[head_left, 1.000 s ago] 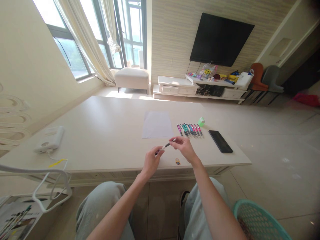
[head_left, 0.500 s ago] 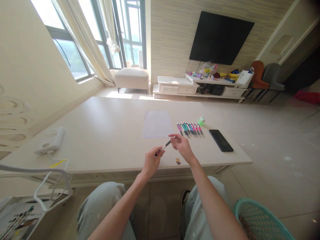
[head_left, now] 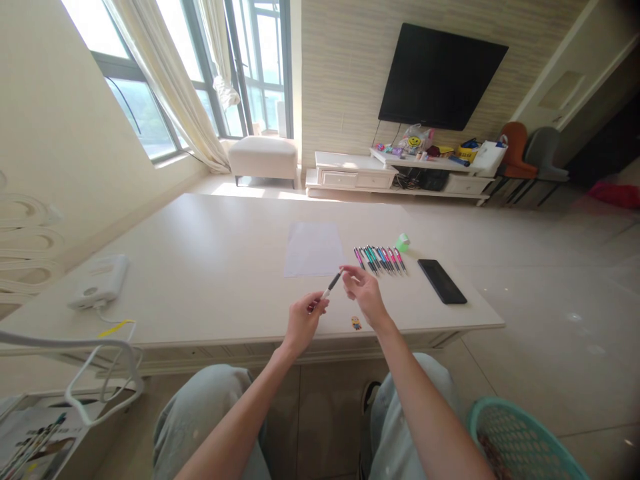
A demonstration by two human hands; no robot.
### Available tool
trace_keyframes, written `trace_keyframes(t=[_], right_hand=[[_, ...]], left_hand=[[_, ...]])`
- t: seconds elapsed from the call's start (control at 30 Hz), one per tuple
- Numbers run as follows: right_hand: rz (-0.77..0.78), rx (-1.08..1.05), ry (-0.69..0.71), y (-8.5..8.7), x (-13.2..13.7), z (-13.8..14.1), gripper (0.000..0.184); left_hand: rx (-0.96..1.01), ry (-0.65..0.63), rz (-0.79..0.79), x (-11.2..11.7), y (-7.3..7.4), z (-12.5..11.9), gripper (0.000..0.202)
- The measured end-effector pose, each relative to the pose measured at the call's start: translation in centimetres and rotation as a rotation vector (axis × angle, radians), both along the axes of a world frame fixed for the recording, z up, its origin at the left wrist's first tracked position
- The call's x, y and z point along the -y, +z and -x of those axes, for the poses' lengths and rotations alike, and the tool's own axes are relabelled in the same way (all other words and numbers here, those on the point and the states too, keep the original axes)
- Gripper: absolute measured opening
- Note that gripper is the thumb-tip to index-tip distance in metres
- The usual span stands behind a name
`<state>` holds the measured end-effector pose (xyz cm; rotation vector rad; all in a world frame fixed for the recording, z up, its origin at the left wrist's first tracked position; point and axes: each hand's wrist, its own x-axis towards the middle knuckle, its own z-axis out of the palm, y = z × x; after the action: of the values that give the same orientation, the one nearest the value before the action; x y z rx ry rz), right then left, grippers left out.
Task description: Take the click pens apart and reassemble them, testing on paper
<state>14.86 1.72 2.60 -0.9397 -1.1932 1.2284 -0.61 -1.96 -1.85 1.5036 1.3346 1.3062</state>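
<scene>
My left hand (head_left: 303, 320) pinches a black-and-white pen (head_left: 330, 289) near its lower end, holding it tilted above the beige table (head_left: 200, 280). My right hand (head_left: 364, 292) hovers just right of the pen's upper tip, fingers curled and pinched; whether it holds a small part I cannot make out. Behind the hands lies a white sheet of paper (head_left: 313, 249). A row of several pink, green and blue pens (head_left: 380, 259) lies to the right of the sheet.
A green tape roll (head_left: 403, 241) and a black phone (head_left: 441, 281) lie right of the pens. A small yellow sticker (head_left: 356, 323) sits near the table's front edge. A white power bank (head_left: 99, 281) with cable rests far left. A teal basket (head_left: 520, 443) stands at my right knee.
My right hand has come off the pen's upper end and drawn slightly right. The pen now tilts more steeply in my left hand.
</scene>
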Motion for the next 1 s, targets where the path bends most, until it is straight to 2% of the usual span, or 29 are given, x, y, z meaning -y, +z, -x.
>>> trace_keyframes(t=[0.37,0.5,0.6,0.7,0.83,0.93,1.0], right_hand=[[-0.037,-0.050,-0.044,0.03,0.05,0.34,0.027],[-0.021,-0.069,-0.002,-0.10,0.04,0.54,0.029],[-0.024,-0.068,-0.031,-0.15,0.04,0.67,0.027],[0.004,-0.088,0.020,-0.03,0.10,0.70,0.027],[-0.010,-0.069,-0.024,0.13,0.16,0.64,0.024],[0.013,-0.088,0.030,0.11,0.18,0.62,0.025],[0.025,-0.080,0.001,0.09,0.19,0.63,0.026]], left_hand=[[0.010,-0.028,0.014,0.03,0.02,-0.15,0.024],[0.011,-0.038,0.017,0.06,0.01,-0.22,0.025],[0.015,-0.038,0.020,0.05,-0.02,-0.31,0.025],[0.020,-0.050,0.029,0.04,0.04,-0.36,0.025],[0.030,-0.050,0.030,0.07,0.26,-0.42,0.025],[0.034,-0.056,0.043,0.11,0.46,-0.49,0.025],[0.044,-0.051,0.050,0.15,0.57,-0.53,0.025]])
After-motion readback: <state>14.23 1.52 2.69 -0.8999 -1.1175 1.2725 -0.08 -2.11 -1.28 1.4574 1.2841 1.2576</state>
